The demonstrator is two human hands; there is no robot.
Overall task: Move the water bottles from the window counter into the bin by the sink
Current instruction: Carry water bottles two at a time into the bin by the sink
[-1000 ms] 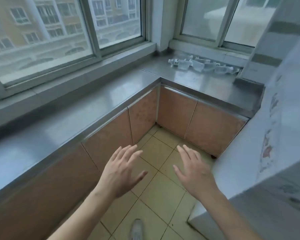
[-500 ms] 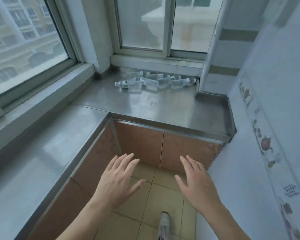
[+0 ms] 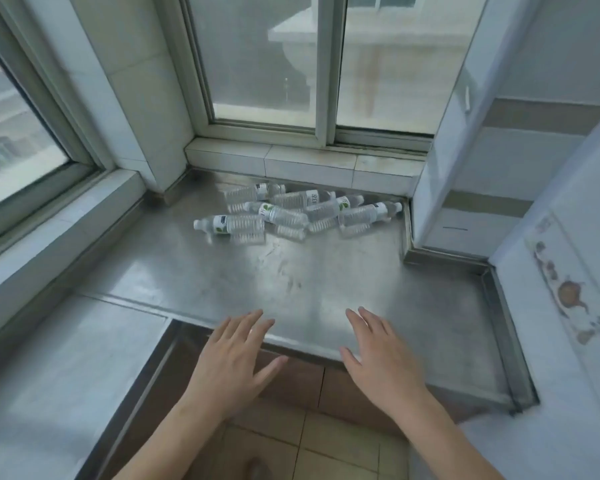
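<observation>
Water bottles (image 3: 291, 213) lie in a loose pile, all on their sides, upper centre of the frame, at the back of the steel tabletop (image 3: 291, 282) right under the window sill (image 3: 302, 161). Clear plastic w/ white labels; some overlap, exact count hard to tell. Frontmost bottle (image 3: 231, 225) sits at the pile's left edge, cap pointing left.

Left hand (image 3: 231, 362) lower centre, palm down, fingers (image 3: 246, 323) spread wide, holding nothing, tips over the tabletop's near edge. Right hand (image 3: 381, 358) just to its right, also palm down, fingers (image 3: 368, 322) splayed, empty. Both hands well apart from the bottles.

Tiled floor (image 3: 309, 445) at bottom centre. Bin not in view.
</observation>
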